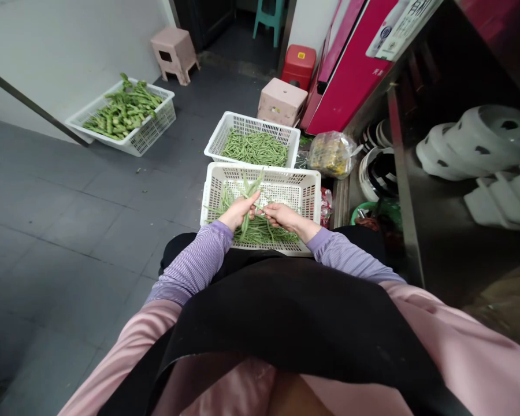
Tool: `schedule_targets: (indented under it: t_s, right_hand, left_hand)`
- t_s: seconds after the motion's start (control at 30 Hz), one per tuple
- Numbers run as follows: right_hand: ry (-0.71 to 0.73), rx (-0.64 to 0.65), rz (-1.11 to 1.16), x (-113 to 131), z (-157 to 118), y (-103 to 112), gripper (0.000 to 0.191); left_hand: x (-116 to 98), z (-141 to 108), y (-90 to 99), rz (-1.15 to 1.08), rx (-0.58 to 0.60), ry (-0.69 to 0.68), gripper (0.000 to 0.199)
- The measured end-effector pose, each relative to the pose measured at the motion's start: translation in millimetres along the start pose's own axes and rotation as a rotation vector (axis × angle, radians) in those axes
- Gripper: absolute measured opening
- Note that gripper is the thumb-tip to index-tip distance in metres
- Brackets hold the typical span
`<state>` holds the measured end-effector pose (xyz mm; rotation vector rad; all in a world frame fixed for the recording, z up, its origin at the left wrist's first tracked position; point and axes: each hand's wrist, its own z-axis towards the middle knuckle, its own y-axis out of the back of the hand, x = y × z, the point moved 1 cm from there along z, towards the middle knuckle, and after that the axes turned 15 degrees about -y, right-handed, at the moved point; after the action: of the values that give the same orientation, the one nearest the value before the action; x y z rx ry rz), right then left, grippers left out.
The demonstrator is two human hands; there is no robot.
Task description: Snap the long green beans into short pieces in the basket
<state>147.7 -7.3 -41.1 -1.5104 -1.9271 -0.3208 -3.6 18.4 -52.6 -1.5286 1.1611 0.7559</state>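
Over the near white plastic basket [314, 193], my left hand [241, 211] is closed round a small bunch of green beans [252, 186] that stick up past the thumb. My right hand [282, 215] is beside it, its fingers pinched at the end of a bean close to the left fingertips. What exactly lies between the right fingertips is too small to make out fully. Below both hands, more long green beans [264, 233] lie in the near side of the basket. Just beyond, a second white basket [295, 144] holds many green beans [256, 148].
A white basket [156, 130] of thicker green stalks [123, 110] stands on the grey tiles at left. Pink stools [176, 49] and a red stool [298, 65] are at the back. A bagged yellowish item [331, 155] and a metal shelf [405, 190] with grey stacked dishes border the right.
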Motion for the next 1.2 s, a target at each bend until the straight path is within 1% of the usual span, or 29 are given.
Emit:
schedule_targets:
  t_s: [0.07,0.1,0.2,0.3,0.4,0.5,0.57,0.6,0.7,0.73,0.77,0.8,0.87,0.9,0.93,0.97,1.0,1.03,1.13,1.17,1.2]
  right_hand:
    - [-0.007,0.058,-0.022,0,-8,5,0.013]
    - [-0.009,0.091,-0.035,0,-12,7,0.013]
    - [-0.017,0.165,-0.053,1,-23,8,0.011]
    - [-0.06,0.224,-0.05,2,-31,7,0.011]
    - [-0.045,0.211,-0.057,0,-32,6,0.019]
    - [0.024,0.118,0.057,-3,-26,7,0.029]
    - [0.064,0.014,0.223,-2,-16,10,0.032]
    - [0.073,-0.061,0.316,-1,-11,12,0.033]
    - [0.017,-0.311,0.529,4,4,24,0.035]
    - [-0.024,-0.353,0.546,7,7,27,0.035]
    - [-0.067,-0.348,0.533,9,8,29,0.035]
    - [-0.112,-0.292,0.495,11,8,29,0.034]
    - [-0.2,-0.075,0.396,14,5,22,0.033]
    - [-0.229,0.039,0.367,15,3,16,0.033]
    - [-0.241,0.127,0.358,15,1,9,0.034]
    - [-0.237,0.173,0.366,15,0,2,0.034]
    - [-0.225,0.175,0.377,14,-1,-5,0.034]
    - [-0.208,0.135,0.385,13,0,-12,0.032]
    - [-0.123,-0.105,0.326,8,1,-24,0.029]
    - [-0.071,-0.174,0.292,7,1,-25,0.029]
    - [-0.011,-0.224,0.262,7,0,-25,0.03]
  left_hand:
    - [-13,2,3.8,-0.11,0.038,0.078,0.042]
    - [-18,3,5.0,-0.151,0.046,0.09,0.04]
    - [-30,3,6.4,-0.23,0.044,0.027,0.032]
    - [-33,2,6.8,-0.21,0.025,-0.033,0.026]
    - [-33,2,7.7,-0.16,0.012,-0.106,0.023]
    - [-32,0,5.9,-0.045,-0.02,-0.209,0.02]
    - [-30,-4,1.5,0.051,-0.019,-0.275,0.02]
    - [-29,-7,-1.5,0.092,-0.005,-0.295,0.019]
    - [-24,-16,-10.1,0.129,0.07,-0.278,0.021]
    - [-23,-18,-12.0,0.117,0.097,-0.253,0.023]
    - [-21,-18,-13.2,0.103,0.123,-0.224,0.026]
    - [-19,-18,-13.8,0.094,0.146,-0.199,0.028]
    - [-16,-15,-13.7,0.12,0.167,-0.181,0.028]
    - [-15,-13,-13.2,0.159,0.159,-0.198,0.027]
    - [-14,-11,-12.6,0.22,0.141,-0.231,0.025]
    - [-13,-10,-12.0,0.308,0.121,-0.279,0.023]
    - [-11,-9,-11.5,0.424,0.107,-0.34,0.02]
    - [-10,-9,-11.0,0.562,0.106,-0.404,0.019]
    - [-5,-11,-8.9,0.969,0.163,-0.54,0.018]
    - [-4,-11,-7.3,1.047,0.16,-0.558,0.018]
    - [-3,-10,-5.3,1.079,0.134,-0.562,0.018]
